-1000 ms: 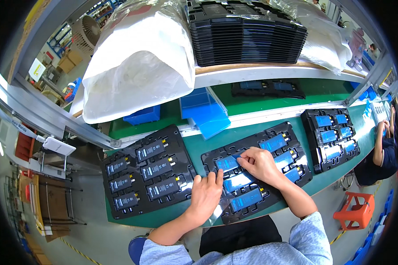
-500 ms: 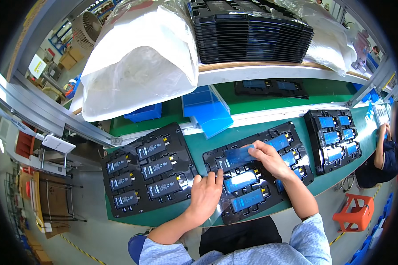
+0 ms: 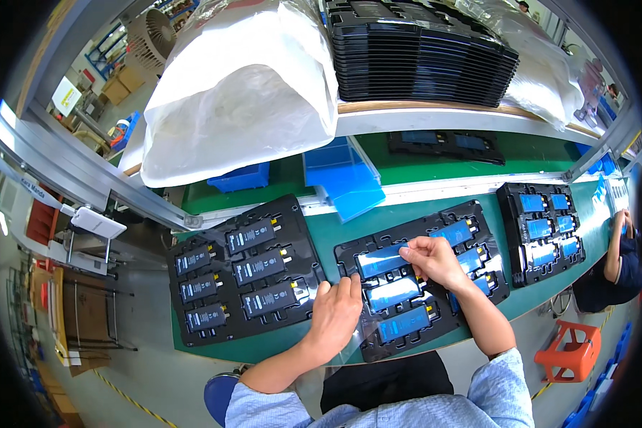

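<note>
A black tray [image 3: 444, 333] in front of me holds several flat batteries with blue film over their faces. My right hand [image 3: 441, 265] pinches the right end of a blue film [image 3: 381, 262], which lies over the upper-left battery. At the tray's left edge is my left hand [image 3: 337, 314], fingers bent and fingertips by that battery's left end. A strip of clear film [image 3: 351, 348] comes out from under this hand, which seems closed on it; the thumb is hidden. To the left, another black tray [image 3: 301, 250] carries dark batteries [image 3: 261, 267] with yellow tabs.
Stacked trays with blue-covered batteries [image 3: 513, 232] stand at right. Blue sheets [image 3: 349, 187] and a blue bin [image 3: 242, 178] lie beyond the trays. Overhead, a shelf bears a white bag [image 3: 239, 121] and piled black trays [image 3: 421, 64]. An orange stool [image 3: 569, 349] and a co-worker [image 3: 617, 253] are right.
The blue film, lifted and tilted over the upper-left battery before, now lies flat along it. My right hand has come lower at its right end. My left hand has barely moved.
</note>
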Motion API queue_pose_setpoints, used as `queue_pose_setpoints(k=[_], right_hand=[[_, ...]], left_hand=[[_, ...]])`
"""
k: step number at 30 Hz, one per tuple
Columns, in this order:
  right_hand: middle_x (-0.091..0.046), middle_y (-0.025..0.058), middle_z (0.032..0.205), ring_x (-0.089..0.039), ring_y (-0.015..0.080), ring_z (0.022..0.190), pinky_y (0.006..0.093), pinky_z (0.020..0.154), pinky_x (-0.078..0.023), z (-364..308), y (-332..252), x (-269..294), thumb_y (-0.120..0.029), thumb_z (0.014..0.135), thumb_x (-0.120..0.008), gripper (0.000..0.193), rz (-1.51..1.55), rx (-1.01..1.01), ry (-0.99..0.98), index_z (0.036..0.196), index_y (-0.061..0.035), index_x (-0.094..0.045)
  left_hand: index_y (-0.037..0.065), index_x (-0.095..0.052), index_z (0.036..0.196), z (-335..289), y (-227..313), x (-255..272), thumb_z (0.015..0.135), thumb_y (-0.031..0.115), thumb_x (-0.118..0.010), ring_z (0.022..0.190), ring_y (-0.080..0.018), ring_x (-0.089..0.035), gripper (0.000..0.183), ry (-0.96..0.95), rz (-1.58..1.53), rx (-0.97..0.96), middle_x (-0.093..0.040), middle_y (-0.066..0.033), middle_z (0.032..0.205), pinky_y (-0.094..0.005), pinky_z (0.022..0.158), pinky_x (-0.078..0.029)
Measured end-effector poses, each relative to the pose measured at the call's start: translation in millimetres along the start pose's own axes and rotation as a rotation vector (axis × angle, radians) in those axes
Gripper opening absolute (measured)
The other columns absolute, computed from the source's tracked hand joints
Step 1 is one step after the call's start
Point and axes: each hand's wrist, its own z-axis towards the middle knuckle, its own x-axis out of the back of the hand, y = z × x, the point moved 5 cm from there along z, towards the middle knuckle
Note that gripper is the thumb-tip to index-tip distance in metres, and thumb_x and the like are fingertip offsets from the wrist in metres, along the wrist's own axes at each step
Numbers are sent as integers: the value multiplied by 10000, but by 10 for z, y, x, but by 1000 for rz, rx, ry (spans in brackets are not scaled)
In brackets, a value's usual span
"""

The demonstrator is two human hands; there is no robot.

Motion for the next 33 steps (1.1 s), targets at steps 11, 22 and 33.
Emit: queue_pose_setpoints(k=[11, 22, 33], right_hand=[[-593, -14, 601, -463, 23, 504, 213, 440, -331, -9, -56, -42, -184, 893, -643, 204, -58, -4, 17, 881, 19, -656], [-599, -3, 604, -473, 29, 501, 222, 440, -351, -6, -57, -48, -191, 890, -642, 219, -92, 25, 27, 891, 28, -659], [-637, 45, 622, -524, 46, 540, 240, 474, -406, 8, -77, -64, -179, 861, -664, 224, -191, 90, 99, 870, 44, -669]], left_hand=[[-52, -606, 1102, 6, 4, 21, 807, 79, -600, 642, -201, -556, 323, -3, -11, 1, -530, -84, 755, -332, 664, -372], [-40, -599, 1110, 4, 6, -7, 794, 92, -623, 669, -186, -572, 343, -23, 17, 1, -530, -76, 764, -328, 668, -370], [53, -599, 1195, 10, 42, -51, 759, 140, -649, 628, -158, -542, 447, -41, 124, -38, -483, -56, 755, -327, 652, -333]])
